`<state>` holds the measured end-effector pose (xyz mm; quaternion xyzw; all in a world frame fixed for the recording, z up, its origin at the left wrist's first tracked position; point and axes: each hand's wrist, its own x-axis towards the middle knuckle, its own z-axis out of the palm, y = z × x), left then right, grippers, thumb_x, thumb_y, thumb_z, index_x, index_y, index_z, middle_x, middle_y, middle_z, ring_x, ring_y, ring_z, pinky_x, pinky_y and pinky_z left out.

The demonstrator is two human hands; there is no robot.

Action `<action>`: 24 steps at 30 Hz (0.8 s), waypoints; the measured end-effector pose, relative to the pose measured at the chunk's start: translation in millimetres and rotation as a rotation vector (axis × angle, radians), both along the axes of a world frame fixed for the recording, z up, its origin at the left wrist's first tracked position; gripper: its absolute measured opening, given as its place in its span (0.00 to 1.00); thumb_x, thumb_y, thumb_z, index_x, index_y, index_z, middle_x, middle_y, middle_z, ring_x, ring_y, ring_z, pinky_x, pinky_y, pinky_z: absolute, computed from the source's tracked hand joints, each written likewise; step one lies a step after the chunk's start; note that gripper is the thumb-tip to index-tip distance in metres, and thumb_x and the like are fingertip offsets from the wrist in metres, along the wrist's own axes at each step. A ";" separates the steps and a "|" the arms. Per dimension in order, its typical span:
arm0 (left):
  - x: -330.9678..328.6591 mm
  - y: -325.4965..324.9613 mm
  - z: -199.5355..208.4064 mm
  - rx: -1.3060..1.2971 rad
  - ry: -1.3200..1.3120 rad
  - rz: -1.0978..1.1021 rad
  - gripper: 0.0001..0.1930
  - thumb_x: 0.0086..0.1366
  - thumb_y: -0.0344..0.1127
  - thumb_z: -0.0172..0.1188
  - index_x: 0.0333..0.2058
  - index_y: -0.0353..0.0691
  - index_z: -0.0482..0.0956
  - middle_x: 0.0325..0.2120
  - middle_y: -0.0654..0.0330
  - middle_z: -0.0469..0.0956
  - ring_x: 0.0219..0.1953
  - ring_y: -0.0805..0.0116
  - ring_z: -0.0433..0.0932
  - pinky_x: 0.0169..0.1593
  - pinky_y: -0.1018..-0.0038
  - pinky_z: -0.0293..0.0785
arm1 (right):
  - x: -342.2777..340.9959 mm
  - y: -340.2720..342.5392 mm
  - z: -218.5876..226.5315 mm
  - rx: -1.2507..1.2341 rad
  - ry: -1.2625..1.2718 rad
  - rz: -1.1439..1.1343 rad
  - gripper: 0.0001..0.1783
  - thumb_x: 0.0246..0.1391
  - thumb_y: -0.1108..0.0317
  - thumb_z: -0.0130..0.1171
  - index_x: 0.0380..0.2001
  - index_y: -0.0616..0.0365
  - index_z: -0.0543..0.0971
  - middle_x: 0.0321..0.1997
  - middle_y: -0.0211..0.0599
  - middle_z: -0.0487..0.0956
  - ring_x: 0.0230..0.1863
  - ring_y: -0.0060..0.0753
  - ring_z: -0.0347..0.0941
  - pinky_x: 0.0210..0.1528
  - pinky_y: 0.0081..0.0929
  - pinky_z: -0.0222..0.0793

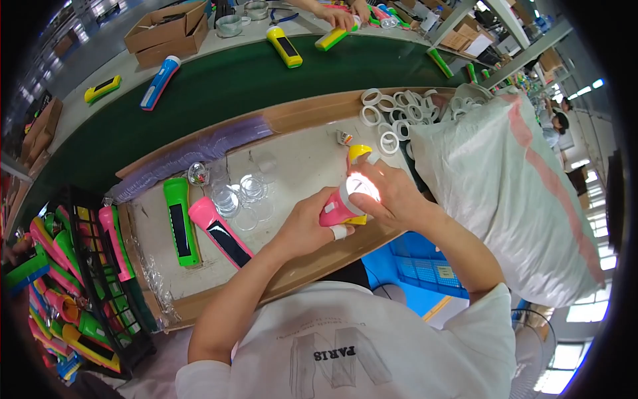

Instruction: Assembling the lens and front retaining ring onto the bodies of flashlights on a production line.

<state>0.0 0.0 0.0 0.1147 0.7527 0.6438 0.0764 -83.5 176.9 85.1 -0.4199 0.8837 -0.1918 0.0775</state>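
My left hand (306, 226) is wrapped round a pink flashlight (334, 210) with a bit of yellow on its underside; a white band circles one finger. My right hand (392, 189) closes over the flashlight's glowing front end, thumb across the bright opening. Just beyond the right hand sits a yellow piece (359, 151), partly hidden by the fingers, and a small shiny part (343, 137). Left of my hands, a green flashlight (175, 191) and another pink flashlight (207, 212) lie in the cardboard tray (312, 265). Clear lenses (252, 188) and a reflector cup (197, 174) lie beside them.
White rings (388, 142) are heaped at the tray's far right, against a big white sack (478, 159). A black crate (100, 292) of flashlights stands left. Beyond runs a green belt (226, 90) carrying flashlights; a co-worker's hands (335, 16) hold a yellow-green one. Purple wrap (193, 156) lines the tray's far edge.
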 end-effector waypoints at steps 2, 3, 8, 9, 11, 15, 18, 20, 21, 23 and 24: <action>-0.1 -2.0 5.9 0.164 -0.164 0.004 0.30 0.53 0.38 0.69 0.52 0.36 0.67 0.47 0.47 0.75 0.49 0.52 0.76 0.51 0.65 0.71 | -12.5 -5.4 -3.8 -0.238 -0.084 0.183 0.17 0.60 0.64 0.48 0.50 0.59 0.71 0.39 0.49 0.76 0.35 0.55 0.75 0.38 0.38 0.70; 6.2 -0.5 12.5 0.247 -0.138 -0.006 0.29 0.52 0.38 0.69 0.50 0.34 0.68 0.41 0.47 0.77 0.45 0.52 0.78 0.50 0.66 0.71 | -13.1 -9.7 -4.1 -0.354 0.000 0.274 0.13 0.61 0.68 0.45 0.45 0.61 0.72 0.36 0.48 0.75 0.33 0.53 0.74 0.36 0.38 0.70; -1.2 1.8 23.6 -0.426 -0.056 0.157 0.26 0.46 0.32 0.66 0.43 0.30 0.66 0.32 0.41 0.79 0.35 0.41 0.79 0.40 0.56 0.75 | -10.6 -23.3 -24.6 -0.234 0.095 0.176 0.10 0.60 0.69 0.43 0.32 0.63 0.72 0.32 0.49 0.75 0.32 0.53 0.73 0.36 0.41 0.69; -7.7 -0.7 18.1 -0.583 0.002 0.172 0.25 0.44 0.30 0.65 0.40 0.30 0.65 0.30 0.39 0.78 0.33 0.39 0.78 0.37 0.53 0.74 | -11.5 -28.8 -38.2 -0.165 0.048 0.006 0.11 0.60 0.68 0.43 0.31 0.64 0.72 0.30 0.50 0.75 0.32 0.54 0.73 0.35 0.42 0.69; -16.8 2.9 11.2 -0.627 0.019 0.203 0.25 0.44 0.29 0.65 0.41 0.30 0.65 0.30 0.39 0.78 0.34 0.39 0.78 0.37 0.53 0.74 | -19.2 -32.8 -51.0 -0.189 0.016 -0.192 0.15 0.63 0.64 0.41 0.27 0.64 0.70 0.27 0.56 0.74 0.32 0.58 0.71 0.33 0.43 0.68; -15.6 -11.0 10.3 -0.568 0.034 0.181 0.24 0.46 0.29 0.65 0.43 0.32 0.66 0.30 0.45 0.79 0.31 0.46 0.80 0.35 0.60 0.75 | -27.8 -31.0 -29.4 -0.321 -0.335 -0.182 0.24 0.66 0.53 0.39 0.34 0.65 0.73 0.26 0.44 0.75 0.27 0.41 0.73 0.30 0.33 0.69; -21.2 -21.7 34.1 0.098 -0.474 -0.026 0.24 0.50 0.30 0.65 0.45 0.34 0.66 0.31 0.53 0.77 0.28 0.59 0.79 0.33 0.67 0.75 | -39.2 -9.5 -21.7 -0.529 -0.881 -0.337 0.34 0.67 0.42 0.36 0.45 0.66 0.75 0.31 0.33 0.76 0.25 0.17 0.70 0.26 0.16 0.67; -19.5 -26.4 27.5 0.330 -0.595 -0.098 0.27 0.50 0.33 0.67 0.48 0.36 0.67 0.31 0.59 0.74 0.26 0.68 0.77 0.28 0.72 0.75 | -40.1 -3.2 -24.1 -0.617 -0.895 -0.307 0.34 0.67 0.42 0.36 0.49 0.66 0.74 0.33 0.33 0.76 0.25 0.17 0.70 0.26 0.16 0.67; -17.8 -28.2 20.9 0.530 -0.687 -0.137 0.27 0.49 0.34 0.67 0.48 0.36 0.67 0.31 0.59 0.74 0.26 0.67 0.76 0.27 0.72 0.76 | -38.4 -1.3 -29.5 -0.630 -0.879 -0.287 0.33 0.67 0.44 0.37 0.49 0.65 0.74 0.33 0.33 0.76 0.26 0.18 0.70 0.27 0.16 0.68; -18.9 -32.7 12.1 0.805 -0.781 -0.171 0.28 0.48 0.37 0.69 0.47 0.36 0.68 0.33 0.57 0.73 0.27 0.65 0.77 0.24 0.70 0.77 | -30.5 2.9 -39.5 -0.685 -0.812 -0.237 0.28 0.68 0.48 0.37 0.48 0.63 0.75 0.34 0.33 0.76 0.27 0.18 0.71 0.28 0.17 0.68; -20.6 -36.5 13.5 0.878 -0.780 -0.155 0.27 0.48 0.37 0.68 0.47 0.37 0.69 0.33 0.57 0.73 0.29 0.65 0.77 0.26 0.70 0.78 | -27.9 5.3 -42.1 -0.704 -0.816 -0.236 0.28 0.68 0.48 0.37 0.48 0.63 0.75 0.34 0.33 0.76 0.27 0.18 0.71 0.28 0.17 0.68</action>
